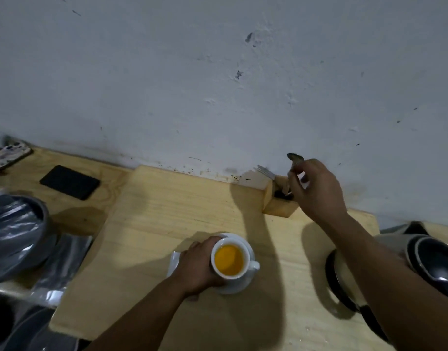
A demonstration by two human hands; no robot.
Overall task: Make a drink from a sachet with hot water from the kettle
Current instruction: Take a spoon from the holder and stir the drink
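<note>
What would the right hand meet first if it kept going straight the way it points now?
Probably the wall. The right hand holds a spoon over the wooden cutlery holder, reaching away from the person; depth is unclear.

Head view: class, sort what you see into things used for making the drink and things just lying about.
In use: cup, saucer, spoon, left hand, right hand.

Lying about: fork, black mat, grey bowl, dark bowls.
</note>
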